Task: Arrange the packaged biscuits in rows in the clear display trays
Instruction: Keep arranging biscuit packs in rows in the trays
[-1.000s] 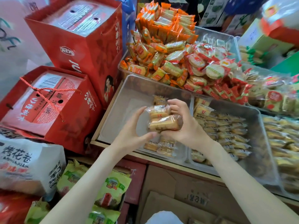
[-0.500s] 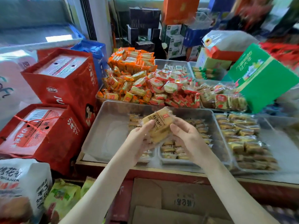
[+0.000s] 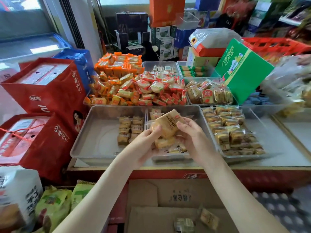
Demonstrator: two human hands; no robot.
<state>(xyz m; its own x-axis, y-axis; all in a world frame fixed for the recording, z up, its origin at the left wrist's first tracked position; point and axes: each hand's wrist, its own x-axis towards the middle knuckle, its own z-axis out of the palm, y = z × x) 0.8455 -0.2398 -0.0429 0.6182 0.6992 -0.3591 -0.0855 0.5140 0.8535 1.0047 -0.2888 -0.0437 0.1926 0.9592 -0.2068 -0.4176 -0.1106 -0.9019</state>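
Note:
My left hand [image 3: 144,145] and my right hand [image 3: 193,137] hold a small stack of wrapped biscuit packets [image 3: 168,125] between them, above the middle clear tray [image 3: 195,111]. The top packet is tilted up and a second packet lies under it in my left palm. The left clear tray [image 3: 94,132] holds two short rows of the same packets [image 3: 131,128] at its right side. The right clear tray [image 3: 269,148] is full of rows of packets [image 3: 232,128]. My hands hide most of the middle tray's contents.
Red gift boxes [image 3: 43,91] stand to the left of the trays. Behind the trays lie heaps of orange and red snack packs [image 3: 134,88] and a tilted green box [image 3: 242,69]. An open cardboard carton [image 3: 168,207] with loose packets sits below the counter edge.
The camera has tilted up, showing more of the shop. The top packet in my hands has turned from lying flat to tilted, face up; my hands stay over the middle tray.

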